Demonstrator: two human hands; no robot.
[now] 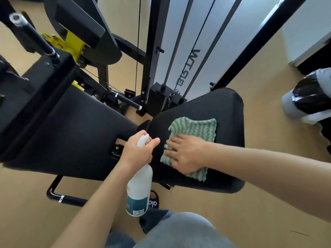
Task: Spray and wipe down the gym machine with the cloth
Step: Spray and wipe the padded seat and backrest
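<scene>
Wiping is the step in hand, by my judgement: I am seeing the right hand [186,154] lying flat, fingers spread and straight, pressing the green-and-white wavy-striped cloth [193,140] onto the black padded seat of the gym machine [223,108], right of centre. The left hand [138,153] is curling round the neck of the white plastic spray bottle with a teal label [139,192], index finger reaching forward by the trigger, and is holding it just left of the cloth, near the seat's left edge.

Next move, as I am judging it: sweeping the cloth toward the seat's uncovered far and right parts, then treating the long black padded backrest [68,126] at left.

Containers: the bottle is opaque, so I am not reading its fill level. A grey bin lined with a black bag [308,97] is standing far right; contents not visible.
</scene>
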